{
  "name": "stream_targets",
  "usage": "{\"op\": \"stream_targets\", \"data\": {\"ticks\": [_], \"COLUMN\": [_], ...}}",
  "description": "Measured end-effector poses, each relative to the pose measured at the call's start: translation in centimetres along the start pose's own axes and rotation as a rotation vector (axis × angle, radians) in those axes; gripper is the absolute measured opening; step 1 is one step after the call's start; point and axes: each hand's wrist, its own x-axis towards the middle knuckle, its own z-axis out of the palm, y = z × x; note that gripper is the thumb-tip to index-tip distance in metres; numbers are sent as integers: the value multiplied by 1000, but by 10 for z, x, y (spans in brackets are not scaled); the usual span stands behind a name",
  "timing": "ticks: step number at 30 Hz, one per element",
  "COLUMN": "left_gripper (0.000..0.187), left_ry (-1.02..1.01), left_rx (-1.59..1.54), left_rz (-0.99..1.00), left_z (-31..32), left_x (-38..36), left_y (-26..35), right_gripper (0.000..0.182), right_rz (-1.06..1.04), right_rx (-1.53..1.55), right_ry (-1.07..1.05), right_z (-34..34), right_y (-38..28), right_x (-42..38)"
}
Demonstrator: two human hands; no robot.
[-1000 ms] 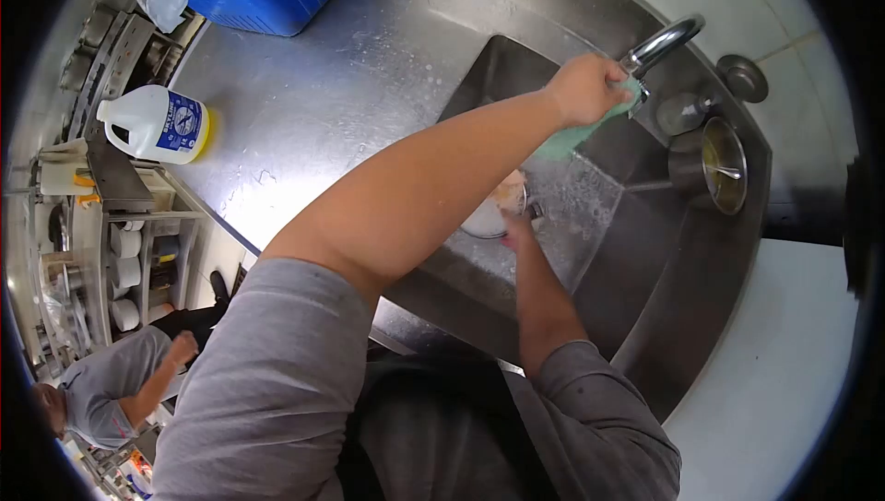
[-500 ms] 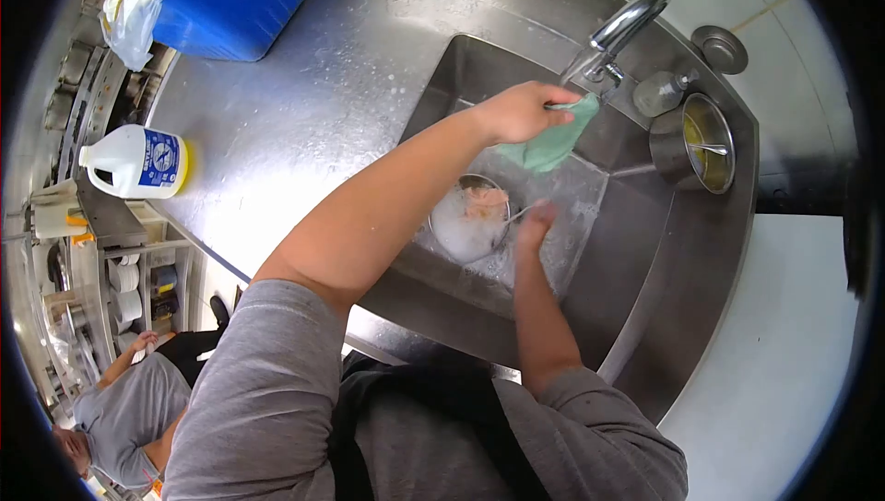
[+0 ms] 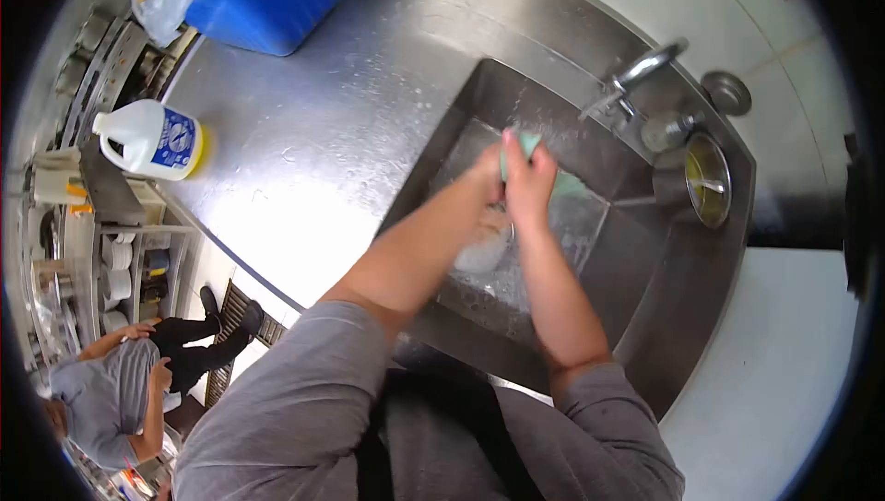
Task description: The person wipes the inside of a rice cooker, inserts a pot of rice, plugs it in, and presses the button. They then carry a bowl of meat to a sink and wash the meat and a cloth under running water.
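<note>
My left hand (image 3: 488,176) and my right hand (image 3: 532,186) are pressed together over the sink (image 3: 636,266), both closed around a green cloth (image 3: 570,186). One bit of the cloth shows above the fingers, and another hangs out to the right. Beneath my hands, a round metal pot (image 3: 481,254) with white suds and something pinkish-orange sits on the sink's bottom, partly hidden by my left forearm. Back right of my hands, the chrome faucet (image 3: 641,68) reaches over the sink's edge.
A metal container (image 3: 710,178) holding yellowish liquid and a utensil stands by a clear bottle (image 3: 666,132) at the right rim. Left on the steel counter (image 3: 304,123) are a white jug (image 3: 147,140) and a blue bin (image 3: 267,3). Another person (image 3: 120,390) is at lower left.
My left hand has brought the cloth from near the faucet down and left. My right hand has left the pot's side and joined it on the cloth. The view has shifted slightly.
</note>
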Motion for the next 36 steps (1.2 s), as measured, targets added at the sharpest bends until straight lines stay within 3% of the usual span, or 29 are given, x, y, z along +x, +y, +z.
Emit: {"op": "stream_targets", "data": {"ticks": [1,2,3,5,7,9,11,13,15,17,18,20,24,26,27,29,31,33,34,36], "left_gripper": [38,35,33,43,43,44,45,40,38,33,33,41,45,33,33,26,23,32,32,46], "left_ry": [-360,-43,274,429,417,391,403,374,338,-30,-36,363,190,19,7,14,1,-96,-94,-4], "left_rx": [-165,-145,-138,681,718,762,821,703,599,18,22,633,745,685,688,888,807,1002,998,1534], "left_rz": [151,47,-60,148,230,312,126,157,187,-58,-67,204,176,171,166,160,228,567,561,646], "left_z": [-39,-5,41,72,69,46,28,40,50,41,30,5,41,50,47,41,69,77,72,57], "left_x": [35,14,-17,-38,-12,10,25,7,-10,-32,-35,-35,-54,-42,-34,-15,-25,-31,-31,-32], "left_y": [-23,-6,13,9,-6,-1,13,0,0,5,6,4,27,28,30,43,56,47,38,23], "right_gripper": [23,25,26,28,29,31,34,36,37,29,29,25,39,43,43,38,34,31,31,30], "right_rz": [-125,-252,-187,-103,-89,-65,-137,-159,-182,-99,-100,235,179,167,161,385,432,528,533,299], "right_rx": [-98,-193,-248,-191,-61,-524,-439,-270,-296,-374,-376,220,-60,251,248,712,746,734,730,662], "right_ry": [35,67,135,232,252,396,303,275,245,288,300,223,102,72,84,188,327,212,217,141], "right_z": [9,19,13,-25,-25,-13,8,1,-30,-57,-56,-49,-34,-29,-40,-66,-83,-72,-67,-56], "right_y": [-2,-3,2,9,11,12,2,16,27,35,28,6,15,-7,-10,-25,17,28,28,21], "right_x": [-14,-20,-3,36,44,27,8,14,45,73,75,73,60,53,53,61,70,53,51,53]}}
